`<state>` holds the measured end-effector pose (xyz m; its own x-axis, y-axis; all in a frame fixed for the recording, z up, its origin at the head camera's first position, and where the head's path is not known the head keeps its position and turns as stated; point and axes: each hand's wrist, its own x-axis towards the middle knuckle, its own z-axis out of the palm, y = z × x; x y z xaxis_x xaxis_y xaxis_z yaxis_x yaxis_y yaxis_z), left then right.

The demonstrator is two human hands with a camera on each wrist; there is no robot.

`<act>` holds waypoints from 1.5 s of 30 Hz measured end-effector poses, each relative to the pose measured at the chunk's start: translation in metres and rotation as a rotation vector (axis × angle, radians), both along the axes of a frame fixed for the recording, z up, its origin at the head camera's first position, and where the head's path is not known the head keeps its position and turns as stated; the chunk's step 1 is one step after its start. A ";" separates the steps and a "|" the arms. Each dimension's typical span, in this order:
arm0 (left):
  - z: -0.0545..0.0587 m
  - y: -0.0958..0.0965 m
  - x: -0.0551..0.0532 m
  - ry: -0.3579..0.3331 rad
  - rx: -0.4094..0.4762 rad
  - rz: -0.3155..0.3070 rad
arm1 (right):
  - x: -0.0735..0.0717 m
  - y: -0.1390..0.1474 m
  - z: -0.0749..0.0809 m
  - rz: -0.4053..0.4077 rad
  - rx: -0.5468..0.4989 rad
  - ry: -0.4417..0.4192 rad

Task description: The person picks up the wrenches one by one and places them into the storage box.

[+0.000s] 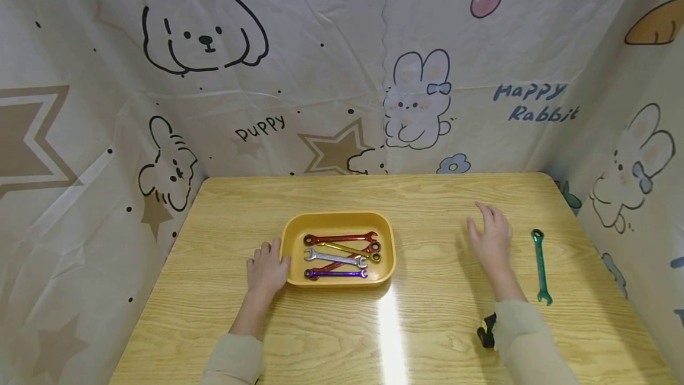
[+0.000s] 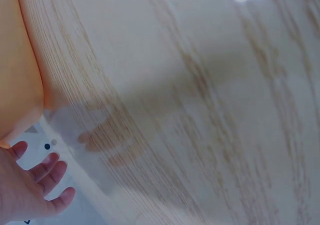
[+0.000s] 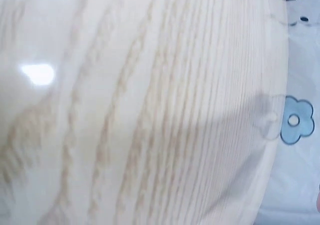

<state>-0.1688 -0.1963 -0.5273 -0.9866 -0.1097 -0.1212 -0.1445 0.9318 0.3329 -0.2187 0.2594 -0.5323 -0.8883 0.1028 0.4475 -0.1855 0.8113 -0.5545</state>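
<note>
A yellow tray (image 1: 338,283) holds several wrenches: a red wrench (image 1: 342,237), a gold wrench (image 1: 342,248), a silver open-ended wrench (image 1: 335,259), a purple wrench (image 1: 336,273) and a second red one lying crosswise beneath. My left hand (image 1: 267,269) is at the tray's left side, thumb against its wall. In the left wrist view, that hand's fingers are loosely bent beside the tray (image 2: 20,60). Farther right, my right hand (image 1: 491,242) hovers over the table with relaxed fingers, holding nothing. A green wrench (image 1: 541,266) lies on the wood to its right.
The wooden table (image 1: 427,207) ends at a patterned cloth (image 1: 320,76) hanging behind and on both sides. A small black device (image 1: 486,331) sits at the right wrist.
</note>
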 end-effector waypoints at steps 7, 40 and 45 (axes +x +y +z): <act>-0.002 0.000 -0.001 0.001 0.007 0.003 | 0.006 0.016 0.001 -0.103 -0.058 -0.036; -0.001 0.000 0.000 -0.005 0.012 0.009 | 0.034 0.074 -0.014 -0.427 -0.205 -0.198; -0.001 0.000 0.000 -0.001 0.011 0.006 | 0.038 0.081 -0.021 -0.460 -0.222 -0.220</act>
